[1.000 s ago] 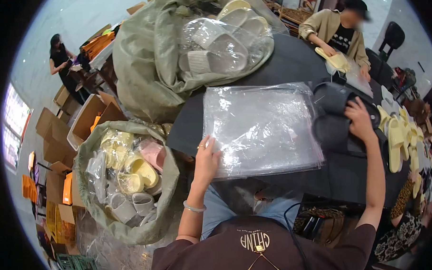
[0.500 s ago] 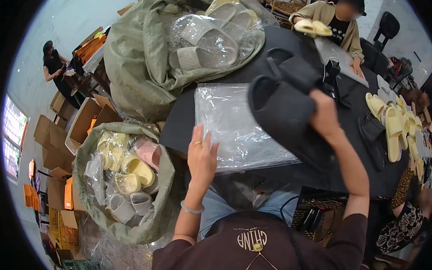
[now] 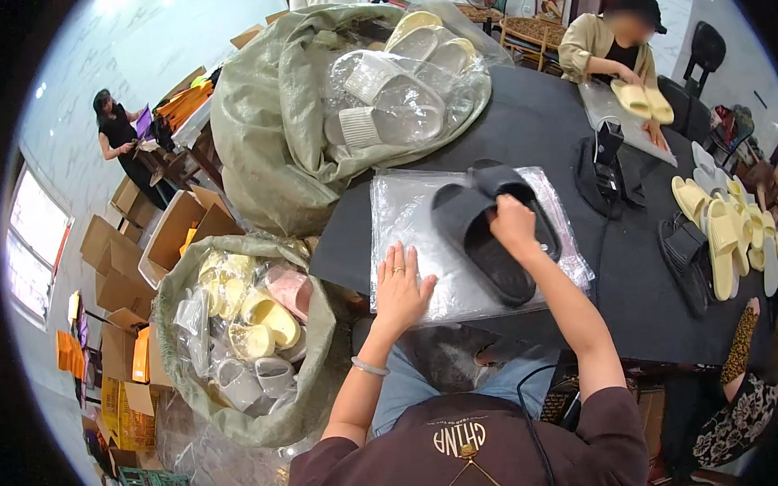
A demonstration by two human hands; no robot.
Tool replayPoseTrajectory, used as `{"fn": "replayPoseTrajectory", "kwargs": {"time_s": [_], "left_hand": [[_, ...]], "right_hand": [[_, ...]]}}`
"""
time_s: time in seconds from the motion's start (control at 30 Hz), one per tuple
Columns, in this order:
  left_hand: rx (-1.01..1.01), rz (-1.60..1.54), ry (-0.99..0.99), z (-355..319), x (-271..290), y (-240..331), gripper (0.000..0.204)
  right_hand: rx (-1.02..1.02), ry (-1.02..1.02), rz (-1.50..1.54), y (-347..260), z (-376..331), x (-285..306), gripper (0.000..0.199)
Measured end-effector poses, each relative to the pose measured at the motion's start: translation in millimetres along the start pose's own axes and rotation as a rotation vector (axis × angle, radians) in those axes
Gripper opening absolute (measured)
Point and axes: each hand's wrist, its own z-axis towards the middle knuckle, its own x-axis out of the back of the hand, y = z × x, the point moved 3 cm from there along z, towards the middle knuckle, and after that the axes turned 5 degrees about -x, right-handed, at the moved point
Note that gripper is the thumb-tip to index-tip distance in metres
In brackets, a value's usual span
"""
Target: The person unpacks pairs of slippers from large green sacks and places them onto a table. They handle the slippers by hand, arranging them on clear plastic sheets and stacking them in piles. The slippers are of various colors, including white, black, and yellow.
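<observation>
My left hand (image 3: 404, 287) lies flat with its fingers spread on the near left part of a stack of clear plastic bags (image 3: 396, 210). My right hand (image 3: 515, 226) grips a pair of black slide slippers (image 3: 498, 275) at the straps. The pair rests on or just above the right half of the stack, one slipper partly behind the other. My fingertips are partly hidden inside the strap.
A green woven sack (image 3: 260, 119) bulges over the far left of the black table (image 3: 521, 110), grey bagged slippers (image 3: 384, 97) on it. Another sack (image 3: 301, 387) of bagged slippers stands left. Yellow slippers (image 3: 721, 236) line the right, near a co-worker (image 3: 609, 51) handling a pale pair.
My right hand has brought the black slippers down and left onto the bag stack. My left hand has settled flat on the bags. The co-worker has lowered the pale pair onto a bag.
</observation>
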Motion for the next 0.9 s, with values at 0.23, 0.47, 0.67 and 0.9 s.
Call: {"fn": "replayPoseTrajectory", "kwargs": {"time_s": [0.23,0.47,0.67,0.9], "left_hand": [[0.007,0.042,-0.149,16,12,7,0.065],[-0.100,0.181,-0.010,88,-9,-14,0.057],[0.133,0.098,0.019,87,-24,-70,0.064],[0.156,0.098,0.032,86,-19,-66,0.064]], "right_hand": [[-0.069,-0.028,0.049,53,14,-10,0.052],[-0.037,-0.134,0.121,57,11,-15,0.063],[-0.046,-0.093,0.130,61,6,-14,0.051],[-0.102,0.165,0.098,67,8,3,0.042]]}}
